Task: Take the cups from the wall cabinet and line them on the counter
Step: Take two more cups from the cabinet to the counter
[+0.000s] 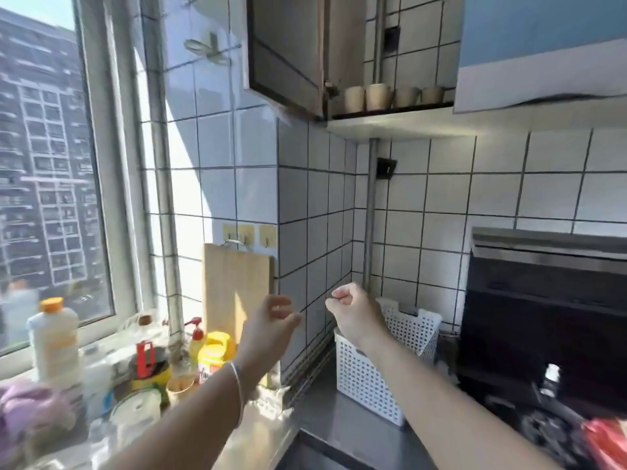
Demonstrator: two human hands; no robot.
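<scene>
Both arms are stretched out in front of the person, raised above the counter and holding nothing. The left hand (271, 320) is loosely curled, fingers bent and partly apart, with one thin silver bangle (237, 385) on the wrist. The right hand (351, 310) is drawn into a loose fist, thumb against the folded fingers.

Just beyond the right hand one white perforated basket (380, 361) stands on the grey counter (325, 412), in the tiled corner. Behind the left hand one wooden cutting board (234, 286) leans upright on the wall, under three yellow adhesive hooks (247, 234). Lower left, a crowd of bottles sits by the window: one tall white bottle with an orange cap (54, 337), one yellow jug (215, 354) whose red label is too blurred to read, and others I cannot count.

High above, the wall cabinet (288, 52) has its door swung open. Four pale cups (376, 96) stand in a row on its bottom shelf, well apart from either hand. To the right hangs one black range hood (543, 300).
</scene>
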